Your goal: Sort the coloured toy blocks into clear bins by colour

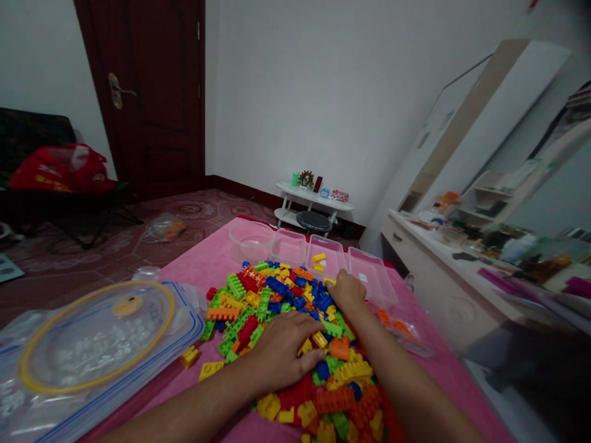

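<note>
Blocks (277, 301) of red, yellow, green, blue and orange plastic are lying heaped across the middle of the pink-covered tabletop (194, 264), the pile running from short of the far edge down towards the near edge. My left hand (286, 341) is resting palm down on the heap; its fingers are spreading loosely, released, with the thumb standing apart and yellow pieces showing in the gap. My right hand (347, 292) is reaching over the far right part of the pile, its fingers curling inwards and pinching a yellow block (329, 281) at the tips, just beside the near rim of a clear container (332, 249). That container, third from the left in a row of four along the far edge, is holding two yellow pieces (318, 263). A round tub (252, 252) and a squarish box (289, 246) are standing to its left, and a longer box (378, 286) to its right. Near the right edge, orange pieces (401, 329) are lying in a clear shallow tray (418, 349). Clear bags (184, 320) with a yellow oval ring (83, 390) are covering the near left corner, and two loose yellow bricks (189, 355) are lying between them and the heap.
</note>
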Motion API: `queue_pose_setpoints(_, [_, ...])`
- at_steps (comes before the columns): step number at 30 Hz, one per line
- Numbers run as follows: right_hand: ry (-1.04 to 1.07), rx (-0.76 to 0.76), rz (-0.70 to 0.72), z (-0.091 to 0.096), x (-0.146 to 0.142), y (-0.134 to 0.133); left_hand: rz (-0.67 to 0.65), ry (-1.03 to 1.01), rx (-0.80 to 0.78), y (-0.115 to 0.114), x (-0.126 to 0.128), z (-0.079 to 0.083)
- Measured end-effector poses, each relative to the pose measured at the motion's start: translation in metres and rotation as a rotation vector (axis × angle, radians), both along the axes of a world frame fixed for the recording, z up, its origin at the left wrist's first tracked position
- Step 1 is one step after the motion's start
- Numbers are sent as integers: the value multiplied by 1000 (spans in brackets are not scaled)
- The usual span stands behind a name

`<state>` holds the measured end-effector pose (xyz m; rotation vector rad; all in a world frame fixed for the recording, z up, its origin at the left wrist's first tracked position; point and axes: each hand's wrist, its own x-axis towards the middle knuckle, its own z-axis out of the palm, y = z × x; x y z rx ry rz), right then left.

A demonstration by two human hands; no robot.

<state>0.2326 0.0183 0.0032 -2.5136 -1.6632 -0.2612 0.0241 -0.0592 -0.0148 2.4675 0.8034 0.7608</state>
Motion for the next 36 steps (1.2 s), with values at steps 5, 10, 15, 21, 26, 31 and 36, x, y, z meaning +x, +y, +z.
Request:
queue_pose_setpoints(5, [1,7,32,5,9,-8,-4,4,1,-1,0,0])
queue_pose_setpoints(10, [26,2,223,0,13,-10,5,12,5,-1,1,-1])
queue_pose_setpoints(15, [50,-60,235,-8,14,-4,-8,11,9,-1,1,-1])
queue_pose_setpoints(21, [77,-22,237,-8,16,-11,-1,16,11,-2,0,1])
queue_pose_setpoints(26, [316,162,234,0,23,-25,9,26,0,-2,0,0])
queue_pose_setpoints(31, [1222,457,179,5,30,-47,24,34,-43,-1,-2,-1])
queue_pose_setpoints(36, [1584,467,198,11,38,-63,13,-122,-144,-2,-1,7])
